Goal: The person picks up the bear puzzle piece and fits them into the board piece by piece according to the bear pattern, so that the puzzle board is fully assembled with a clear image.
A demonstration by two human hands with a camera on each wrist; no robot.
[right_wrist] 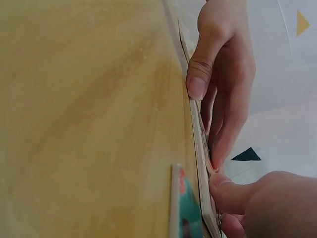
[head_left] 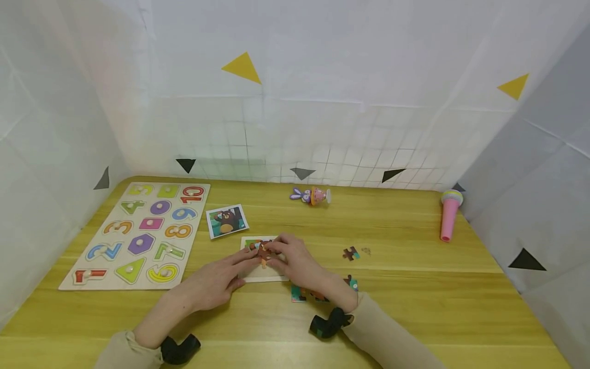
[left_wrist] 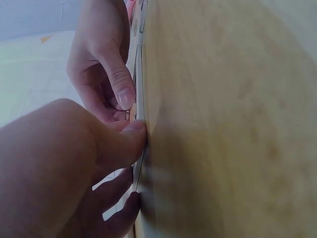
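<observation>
A shallow wooden puzzle tray point(head_left: 262, 277) lies on the table between both hands. My right hand point(head_left: 297, 260) pinches a brown bear puzzle piece point(head_left: 264, 250) between thumb and fingers over the tray. My left hand point(head_left: 209, 284) reaches in from the left, fingers stretched out to the piece. In the right wrist view, the left thumb point(right_wrist: 197, 88) rests on the tray's near edge. Fingers partly cover the tray's printed area. Under the right wrist lie several loose puzzle pieces point(head_left: 298, 294), partly hidden by the forearm.
A bear picture card point(head_left: 227, 221) lies behind the tray. A wooden number board point(head_left: 159, 237) takes up the left side. Another loose puzzle piece point(head_left: 350, 253) lies at right. Farther back are a rabbit toy point(head_left: 318, 196) and a pink microphone point(head_left: 449, 218). White sheets surround the table.
</observation>
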